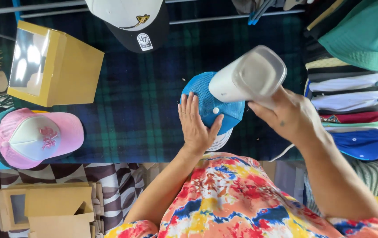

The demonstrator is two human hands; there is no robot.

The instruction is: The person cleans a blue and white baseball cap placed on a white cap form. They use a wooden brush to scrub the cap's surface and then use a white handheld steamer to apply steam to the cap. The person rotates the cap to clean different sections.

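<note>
The head view looks straight down on my desk [145, 110], covered in a dark blue-green plaid cloth. At the upper left of the frame a tan cardboard box [61, 66] with a clear window stands on the cloth; below it, at the left edge, a pink and white cap [39, 136] rests on a row of other caps. At the top, left of centre, lies a white cap with a black brim [131, 20]. In the middle my left hand [195, 123] lies flat and unclenched, palm down, on the blue mesh cap [211, 103], which sits at the near edge of the desk. Just right of it my right hand [292, 117] is closed around the handle of a white handheld steamer [248, 77], its wide head hovering over the cap's crown. I judge I am smoothing the cap; the next pass calls for keeping my flat fingers out from under the head. At the right edge stands a stack of caps [356, 110], with a green hat [365, 35] above.
</note>
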